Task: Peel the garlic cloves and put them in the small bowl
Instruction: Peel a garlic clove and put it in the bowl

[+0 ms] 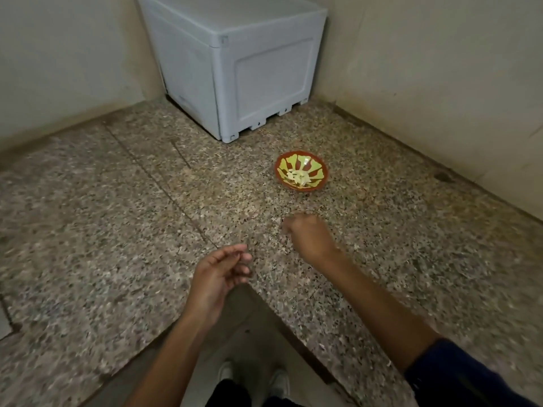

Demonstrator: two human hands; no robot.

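Note:
A small red bowl [301,171] with a yellow-green pattern stands on the speckled granite counter [117,218], right of centre. Pale peeled garlic cloves [298,177] lie in its bottom. My right hand [308,236] hovers over the counter a short way in front of the bowl, its back to the camera and fingers curled under; blur hides whether it holds anything. My left hand [219,274] floats near the counter's inner corner, palm turned inward, fingers loosely curled with nothing visible in them.
A large light grey plastic box [235,63] stands in the back corner against the walls. The counter is L-shaped; its cut-out edge [264,298] lies right under my left hand, with the floor and my shoes [252,377] below.

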